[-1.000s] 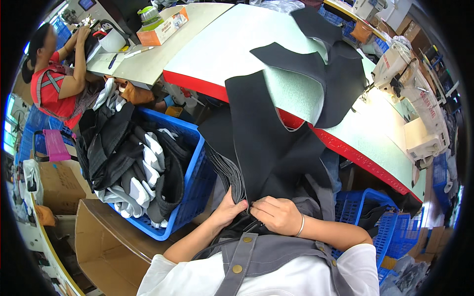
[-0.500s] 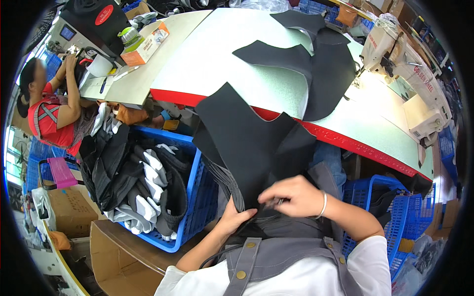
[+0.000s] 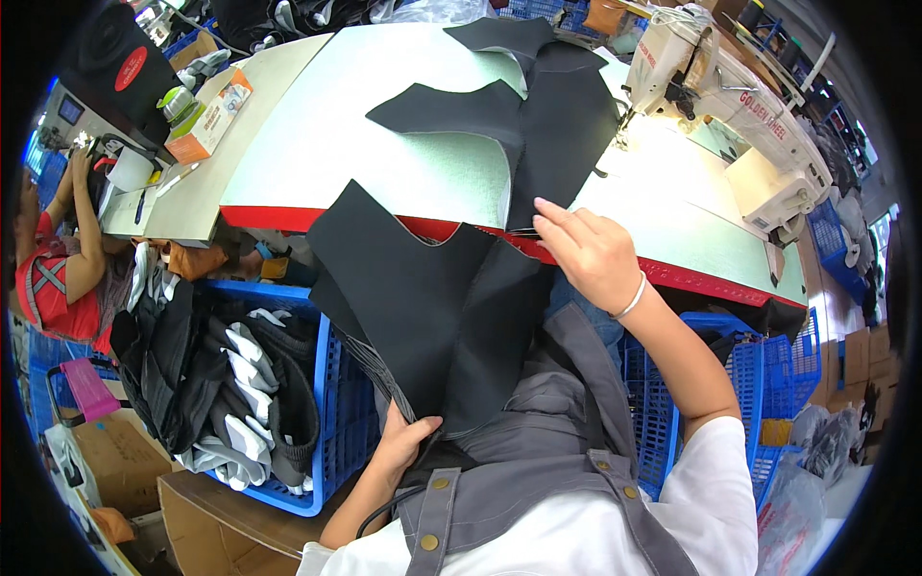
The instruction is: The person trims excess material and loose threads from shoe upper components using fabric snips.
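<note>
A stack of cut black fabric panels rests on my lap and leans toward the table's front edge, a seam running down the top one. My left hand grips the stack's near edge, thumb on top and fingers underneath. Over the red front edge of the table, my right hand has its fingers stretched out, their tips at the near end of a joined black fabric piece. The underside of that hand is hidden, so anything in its palm cannot be made out. The joined piece lies on the pale tabletop.
A sewing machine stands lit at the table's right. Left of my lap, a blue basket holds black and white fabric parts; more blue baskets stand at right. At far left, a person in red works beside a side table.
My right hand has gone from the stack's near edge, where it held a small dark object, up to the table edge, and its fingers have straightened. My left hand keeps its grip.
</note>
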The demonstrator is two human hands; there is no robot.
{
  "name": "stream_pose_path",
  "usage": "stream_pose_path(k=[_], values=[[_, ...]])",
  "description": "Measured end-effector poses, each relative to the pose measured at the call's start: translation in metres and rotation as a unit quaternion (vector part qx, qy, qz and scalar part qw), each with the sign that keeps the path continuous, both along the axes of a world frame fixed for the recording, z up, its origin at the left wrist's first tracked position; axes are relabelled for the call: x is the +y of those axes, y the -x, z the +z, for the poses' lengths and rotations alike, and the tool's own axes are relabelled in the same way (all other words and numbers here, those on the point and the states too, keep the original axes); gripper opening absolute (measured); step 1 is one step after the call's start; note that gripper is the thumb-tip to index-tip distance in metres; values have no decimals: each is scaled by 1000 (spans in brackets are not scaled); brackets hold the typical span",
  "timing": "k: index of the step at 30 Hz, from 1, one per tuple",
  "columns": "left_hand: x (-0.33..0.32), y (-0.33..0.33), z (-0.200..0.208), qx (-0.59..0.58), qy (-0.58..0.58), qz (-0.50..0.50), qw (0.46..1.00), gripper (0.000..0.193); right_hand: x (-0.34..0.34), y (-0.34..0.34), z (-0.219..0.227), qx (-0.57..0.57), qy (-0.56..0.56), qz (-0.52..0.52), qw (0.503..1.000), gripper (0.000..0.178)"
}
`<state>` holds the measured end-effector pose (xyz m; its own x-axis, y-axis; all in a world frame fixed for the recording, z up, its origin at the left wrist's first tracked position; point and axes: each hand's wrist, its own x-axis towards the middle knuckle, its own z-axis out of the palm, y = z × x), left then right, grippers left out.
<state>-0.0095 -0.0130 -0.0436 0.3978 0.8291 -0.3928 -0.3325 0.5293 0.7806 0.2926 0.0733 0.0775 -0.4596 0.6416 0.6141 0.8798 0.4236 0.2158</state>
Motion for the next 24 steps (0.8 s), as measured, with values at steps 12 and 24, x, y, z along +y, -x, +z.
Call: stream_pose_path(k=[12, 24], values=[[-1, 3, 7, 11, 19, -4, 1000, 76, 25, 13, -7, 61, 89, 34, 994, 31], [-1, 5, -19, -47, -50, -23, 997, 96, 6, 74, 32, 73, 31, 150, 985, 18]])
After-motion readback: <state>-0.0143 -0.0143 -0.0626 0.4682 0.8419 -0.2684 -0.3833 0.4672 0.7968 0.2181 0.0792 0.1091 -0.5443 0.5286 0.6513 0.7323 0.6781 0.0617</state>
